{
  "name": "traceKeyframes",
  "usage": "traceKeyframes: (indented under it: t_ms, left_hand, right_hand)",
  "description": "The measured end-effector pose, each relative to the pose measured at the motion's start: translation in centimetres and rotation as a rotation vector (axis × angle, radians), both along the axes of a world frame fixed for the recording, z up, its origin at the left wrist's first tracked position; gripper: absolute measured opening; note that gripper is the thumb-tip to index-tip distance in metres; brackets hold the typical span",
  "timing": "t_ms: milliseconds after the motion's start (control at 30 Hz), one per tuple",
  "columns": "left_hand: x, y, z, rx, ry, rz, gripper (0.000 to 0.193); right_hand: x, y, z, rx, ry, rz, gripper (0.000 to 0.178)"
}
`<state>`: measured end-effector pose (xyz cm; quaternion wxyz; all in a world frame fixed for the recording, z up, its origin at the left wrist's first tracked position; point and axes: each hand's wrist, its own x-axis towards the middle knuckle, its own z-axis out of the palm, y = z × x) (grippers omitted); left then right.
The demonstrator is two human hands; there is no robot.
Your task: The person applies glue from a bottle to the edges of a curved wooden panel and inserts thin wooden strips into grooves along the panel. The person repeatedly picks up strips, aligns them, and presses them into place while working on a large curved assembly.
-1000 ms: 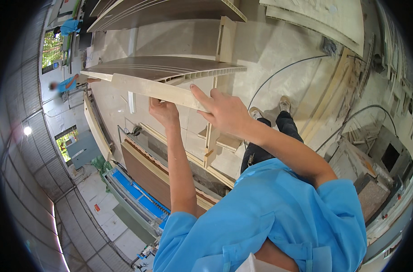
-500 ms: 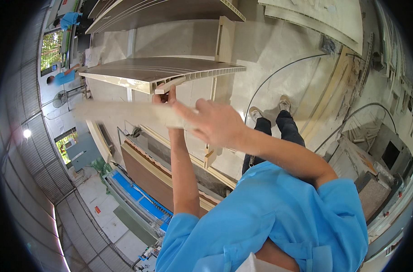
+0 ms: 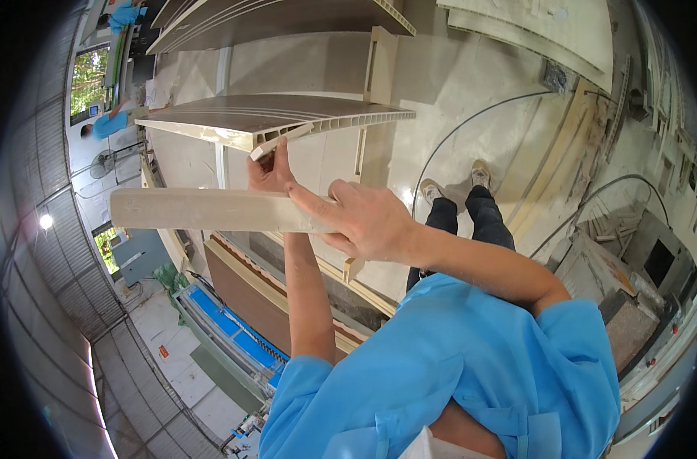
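Corrugated grey wall (image 3: 61, 279) curves up far left of the worker's left hand (image 3: 270, 172), whose fingers look closed about a short pale strip (image 3: 267, 148) at the open-celled edge of a brown panel (image 3: 241, 108) just beyond. Farther right, the right hand (image 3: 373, 219) grips one end of a flat pale board (image 3: 203, 210), which passes before the left wrist. I'd judge the step as placing that strip, the next move calling for a steady left pinch.
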<state>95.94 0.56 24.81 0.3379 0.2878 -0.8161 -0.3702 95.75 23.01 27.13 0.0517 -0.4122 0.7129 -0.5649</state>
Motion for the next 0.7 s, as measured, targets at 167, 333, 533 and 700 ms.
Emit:
traceKeyframes:
  t_ms: [167, 333, 533, 700]
  left_hand:
    - [-0.2, -0.1, -0.1, -0.151, -0.091, -0.027, 0.024]
    - [0.4, -1.8, -0.8, 0.000, -0.067, -0.104, 0.023]
    - [1.8, -3.7, -0.5, 0.017, -0.143, -0.169, 0.026]
    - [1.3, -4.3, -0.7, 0.130, -0.180, -0.154, 0.029]
  right_hand:
    - [-0.7, 0.5, -0.6, -0.017, -0.008, -0.057, 0.086]
    - [-0.8, 1.0, -1.5, -0.008, -0.025, -0.111, 0.080]
    - [-1.2, 0.9, -1.8, -0.025, -0.049, -0.074, 0.080]
    - [-1.2, 0.4, -0.5, 0.000, -0.082, -0.064, 0.080]
